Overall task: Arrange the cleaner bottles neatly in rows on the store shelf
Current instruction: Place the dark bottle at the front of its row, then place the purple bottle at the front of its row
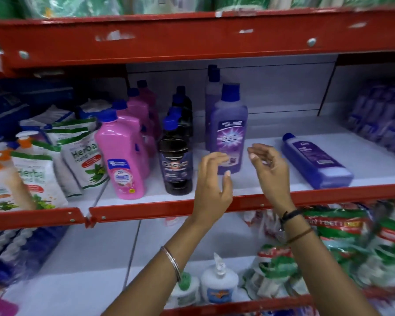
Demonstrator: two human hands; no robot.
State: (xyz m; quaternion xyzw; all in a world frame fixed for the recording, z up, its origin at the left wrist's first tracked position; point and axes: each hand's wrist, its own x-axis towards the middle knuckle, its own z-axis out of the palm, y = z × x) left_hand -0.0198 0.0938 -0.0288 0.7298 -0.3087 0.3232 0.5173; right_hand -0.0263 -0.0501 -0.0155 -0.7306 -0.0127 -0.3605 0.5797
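Observation:
On the white middle shelf (267,179) stand three rows running back: pink bottles (121,153), black bottles (176,165) and purple bottles (228,126), all with blue caps. One more purple bottle (315,160) lies flat on its side to the right. My left hand (214,181) and my right hand (268,169) hover on either side of the front purple bottle, just in front of it, fingers apart, holding nothing.
Herbal hand-wash pouches (82,156) and pump bottles (0,179) fill the shelf's left. Purple packs (383,117) sit at the far right. A red shelf beam (192,35) hangs overhead. Green packets (351,242) and white pump bottles (219,286) lie on the shelf below.

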